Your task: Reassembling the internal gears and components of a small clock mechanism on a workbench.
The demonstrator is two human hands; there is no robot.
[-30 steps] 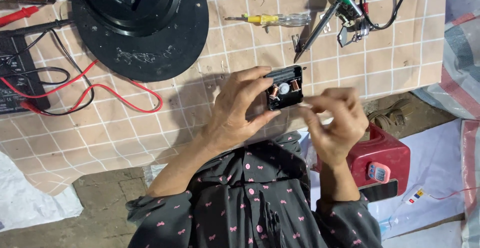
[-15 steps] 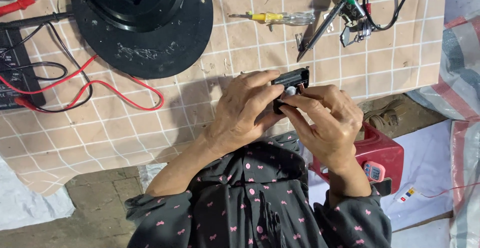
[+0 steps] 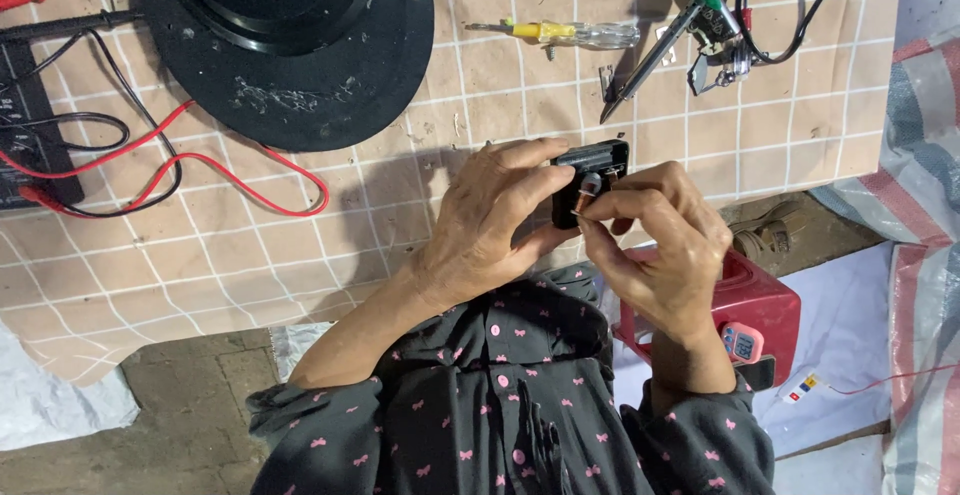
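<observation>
Left hand (image 3: 490,220) grips small black box (image 3: 592,170), right hand (image 3: 665,245) pinches copper coil (image 3: 587,192) w/ 2 fingers, over tiled mat (image 3: 300,245).

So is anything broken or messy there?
Messy, yes: red and black wires lie tangled on the tiled mat, and the big round black plastic base looks dusty and scratched. The small black part in both hands shows bare copper.

Lighting even and soft; picture sharp enough for inspection.

I see diffuse light from above, casting a soft shadow of the hands onto the tiled mat (image 3: 300,255). No glare; the black round base (image 3: 285,45) loses detail in its darks, and I note slight softness toward the edges.
</observation>
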